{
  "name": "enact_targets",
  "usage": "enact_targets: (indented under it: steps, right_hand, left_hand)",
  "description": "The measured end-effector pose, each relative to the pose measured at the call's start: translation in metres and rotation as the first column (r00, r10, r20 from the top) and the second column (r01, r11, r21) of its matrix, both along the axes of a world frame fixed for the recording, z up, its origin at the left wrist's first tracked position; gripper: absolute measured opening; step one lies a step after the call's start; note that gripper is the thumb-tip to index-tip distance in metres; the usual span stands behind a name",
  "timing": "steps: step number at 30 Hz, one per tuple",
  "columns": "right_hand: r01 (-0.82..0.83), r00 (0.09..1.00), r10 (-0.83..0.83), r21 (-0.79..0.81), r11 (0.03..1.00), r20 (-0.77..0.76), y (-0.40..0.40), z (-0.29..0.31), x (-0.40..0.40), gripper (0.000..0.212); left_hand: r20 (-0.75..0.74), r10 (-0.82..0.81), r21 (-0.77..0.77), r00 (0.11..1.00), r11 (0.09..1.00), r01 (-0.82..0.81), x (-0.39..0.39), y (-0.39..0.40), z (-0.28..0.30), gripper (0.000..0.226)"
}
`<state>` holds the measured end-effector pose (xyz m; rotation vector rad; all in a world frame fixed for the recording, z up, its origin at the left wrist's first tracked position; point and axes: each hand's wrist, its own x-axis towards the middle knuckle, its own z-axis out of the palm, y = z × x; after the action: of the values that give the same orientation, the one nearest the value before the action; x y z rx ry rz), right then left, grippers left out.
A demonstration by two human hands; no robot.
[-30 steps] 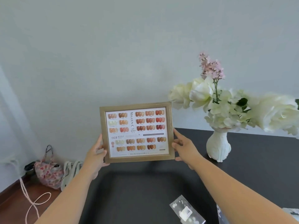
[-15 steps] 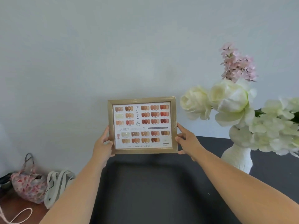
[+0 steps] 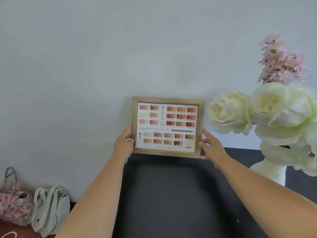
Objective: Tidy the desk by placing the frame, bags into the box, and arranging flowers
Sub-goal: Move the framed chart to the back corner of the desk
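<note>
Two hands: left hand at the frame's 9 o'clock edge, right hand at 3 o'clock, both closed on it.
Frame: one, upright, above the counter.
Flowers: one bunch, 3 o'clock.
Floor bags: two, 8 o'clock.

Gold wooden rectangular frame showing orange/red/brown nail swatches on white; cream fabric roses w/ pink blossom sprig; black desk; pink-floral cloth bag sitting beside pale grey bag.
</note>
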<state>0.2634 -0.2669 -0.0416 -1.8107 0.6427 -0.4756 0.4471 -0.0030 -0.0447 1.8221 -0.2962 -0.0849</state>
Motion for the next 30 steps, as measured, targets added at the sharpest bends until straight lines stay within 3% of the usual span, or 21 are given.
enact_targets:
  steps: [15, 24, 27, 30]
  right_hand:
    - [0.017, 1.0, -0.015, 0.074, 0.997, -0.028, -0.003, -0.016, -0.009, 0.066]
    - [0.074, 0.988, -0.074, -0.004, 0.997, -0.134, 0.014, -0.04, -0.033, 0.062]
    - [0.079, 0.987, -0.077, 0.008, 0.997, -0.141, 0.017, -0.04, -0.04, 0.06]
    - [0.092, 0.987, -0.091, 0.006, 0.996, -0.134, 0.018, -0.042, -0.048, 0.055]
  left_hand:
    - [-0.03, -0.062, 0.035, 0.998, 0.997, 0.063, 0.001, 0.008, -0.031, 0.069]
    - [0.063, -0.024, 0.215, 0.998, 0.976, 0.01, -0.048, 0.02, -0.045, 0.075]
    - [0.032, 0.032, 0.205, 0.999, 0.978, -0.038, -0.064, 0.02, -0.045, 0.081]
    - [-0.011, 0.116, 0.102, 0.993, 0.988, -0.115, -0.085, 0.017, -0.048, 0.081]
